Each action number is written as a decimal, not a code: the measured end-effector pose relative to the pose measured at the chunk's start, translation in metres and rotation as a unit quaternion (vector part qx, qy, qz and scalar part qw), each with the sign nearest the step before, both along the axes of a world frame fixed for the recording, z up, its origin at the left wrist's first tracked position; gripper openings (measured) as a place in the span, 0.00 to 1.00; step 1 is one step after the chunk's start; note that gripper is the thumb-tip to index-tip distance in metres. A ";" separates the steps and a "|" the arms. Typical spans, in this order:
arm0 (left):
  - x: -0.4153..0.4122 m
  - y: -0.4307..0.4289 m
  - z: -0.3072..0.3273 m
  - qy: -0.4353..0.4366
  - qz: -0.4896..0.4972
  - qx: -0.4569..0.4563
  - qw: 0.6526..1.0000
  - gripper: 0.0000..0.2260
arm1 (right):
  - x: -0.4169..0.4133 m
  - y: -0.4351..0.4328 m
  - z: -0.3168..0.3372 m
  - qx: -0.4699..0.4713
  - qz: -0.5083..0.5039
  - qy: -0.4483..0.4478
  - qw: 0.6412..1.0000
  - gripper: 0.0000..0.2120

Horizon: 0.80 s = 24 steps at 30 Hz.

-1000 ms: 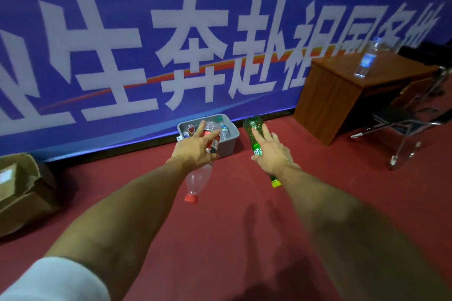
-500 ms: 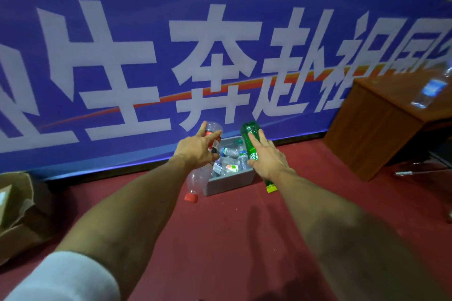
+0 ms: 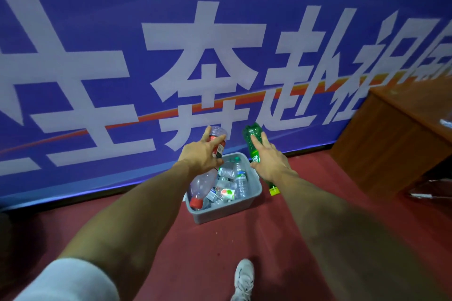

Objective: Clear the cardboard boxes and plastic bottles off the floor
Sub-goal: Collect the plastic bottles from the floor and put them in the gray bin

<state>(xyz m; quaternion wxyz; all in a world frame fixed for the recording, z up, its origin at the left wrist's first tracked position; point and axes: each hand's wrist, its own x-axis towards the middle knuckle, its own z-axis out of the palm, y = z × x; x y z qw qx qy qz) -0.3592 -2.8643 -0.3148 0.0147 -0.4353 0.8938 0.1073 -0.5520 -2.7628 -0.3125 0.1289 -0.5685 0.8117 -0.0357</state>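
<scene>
My left hand (image 3: 199, 155) grips a clear plastic bottle (image 3: 204, 183) with a red cap and red label, cap end down, over the left side of a grey plastic bin (image 3: 234, 209). My right hand (image 3: 269, 161) grips a green plastic bottle (image 3: 252, 138) with a yellow-green cap, tilted, just past the bin's right rim. The bin sits on the red floor against the banner and holds several empty clear bottles (image 3: 238, 178).
A blue banner (image 3: 171, 56) with large white characters fills the wall behind the bin. A brown wooden desk (image 3: 391, 139) stands at the right. My white shoe (image 3: 243, 278) is on the red carpet (image 3: 195, 252) below the bin.
I have stepped closer to the bin, which now lies right beneath my hands. Both hands still hold their bottles. The cardboard boxes at the left have dropped out of view.
</scene>
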 end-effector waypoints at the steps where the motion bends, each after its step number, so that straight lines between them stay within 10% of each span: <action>1: -0.011 -0.014 -0.005 0.002 0.003 0.003 1.000 0.35 | -0.013 -0.016 -0.005 0.002 0.002 -0.001 1.000 0.43; 15: -0.101 -0.171 -0.056 0.004 0.063 0.053 0.997 0.35 | -0.098 -0.197 -0.051 0.051 0.061 -0.028 0.996 0.42; 24: -0.096 -0.264 -0.182 0.010 0.077 0.088 0.993 0.38 | -0.089 -0.288 -0.193 0.071 0.055 -0.048 0.995 0.43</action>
